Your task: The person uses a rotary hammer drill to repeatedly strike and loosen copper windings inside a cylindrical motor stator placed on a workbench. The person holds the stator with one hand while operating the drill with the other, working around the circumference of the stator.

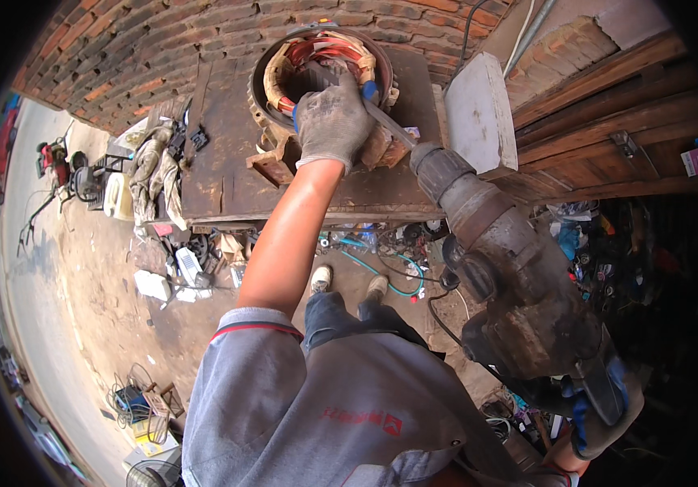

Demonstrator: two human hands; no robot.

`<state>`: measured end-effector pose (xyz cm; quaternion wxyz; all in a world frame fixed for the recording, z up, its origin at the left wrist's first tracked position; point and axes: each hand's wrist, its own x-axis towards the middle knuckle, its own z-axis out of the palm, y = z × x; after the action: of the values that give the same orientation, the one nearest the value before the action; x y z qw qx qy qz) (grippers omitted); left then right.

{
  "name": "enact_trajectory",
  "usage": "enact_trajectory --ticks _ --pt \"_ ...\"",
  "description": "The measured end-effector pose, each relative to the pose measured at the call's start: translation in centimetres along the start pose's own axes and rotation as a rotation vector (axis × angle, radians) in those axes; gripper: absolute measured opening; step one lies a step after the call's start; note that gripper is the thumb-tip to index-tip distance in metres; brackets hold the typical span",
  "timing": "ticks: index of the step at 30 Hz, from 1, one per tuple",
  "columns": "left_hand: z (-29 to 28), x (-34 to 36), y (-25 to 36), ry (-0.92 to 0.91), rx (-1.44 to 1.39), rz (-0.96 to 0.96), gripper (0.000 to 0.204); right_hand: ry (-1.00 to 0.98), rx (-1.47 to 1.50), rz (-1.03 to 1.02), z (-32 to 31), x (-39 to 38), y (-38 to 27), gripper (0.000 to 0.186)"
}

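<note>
Rotary hammer (519, 268), 1: right of frame; rear handle gripped by gloved right hand (623, 415), lower right. Chisel bit (394, 124), 1: pointing to motor stator (342, 47), upper centre. Gloved left hand (333, 122): over stator rim, beside bit; cannot tell whether closed. Workbench (223, 162): front edge mid-frame, top extending left of stator; brick wall (178, 49) behind.

A grey short-sleeved fabric shirt (349, 381) covers the torso. Its left sleeve (252, 357) ends in a dark-and-red trim (260, 328), and a small red printed mark (393, 424) sits on the shirt's front. Beyond the shirt's hem show dark blue-grey trousers (337, 316) and pale shoes (321, 278). Farther beyond the shirt, the left hand (334, 122) wears a smudged grey glove; right of the shirt, the right hand (626, 418) wears a grey-and-blue one.
</note>
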<state>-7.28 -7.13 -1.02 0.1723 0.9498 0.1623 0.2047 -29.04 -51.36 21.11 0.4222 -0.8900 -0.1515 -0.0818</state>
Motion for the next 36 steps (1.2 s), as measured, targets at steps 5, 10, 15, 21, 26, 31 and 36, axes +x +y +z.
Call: enact_trajectory --ticks 5,10,15,21,26,31,36 --pt "0.0 -0.2 -0.3 0.025 -0.009 -0.012 0.042 0.042 0.011 0.166 0.4 -0.2 -1.0 0.056" --pt "0.2 0.4 0.4 0.011 0.027 -0.047 0.036 0.004 -0.055 0.109 -0.9 1.0 -1.3 0.055" --pt "-0.1 -0.2 1.4 0.033 -0.055 -0.073 0.04 0.074 -0.125 -0.027 -6.4 0.4 1.2 0.062" --pt "0.5 -0.5 1.1 0.104 -0.028 -0.037 0.04 0.067 -0.169 -0.117 -8.1 1.4 2.7 0.07" --pt "0.8 -0.6 0.9 0.187 0.011 -0.017 0.039 -0.018 -0.17 -0.104 -9.4 2.0 3.9 0.066" --pt "1.3 -0.6 0.7 0.214 0.029 -0.04 0.042 -0.025 -0.047 -0.123 -9.2 3.1 5.2 0.065" --pt "1.0 -0.5 1.0 0.195 0.056 -0.058 0.042 -0.075 -0.125 -0.143 -10.3 3.8 6.0 0.065"
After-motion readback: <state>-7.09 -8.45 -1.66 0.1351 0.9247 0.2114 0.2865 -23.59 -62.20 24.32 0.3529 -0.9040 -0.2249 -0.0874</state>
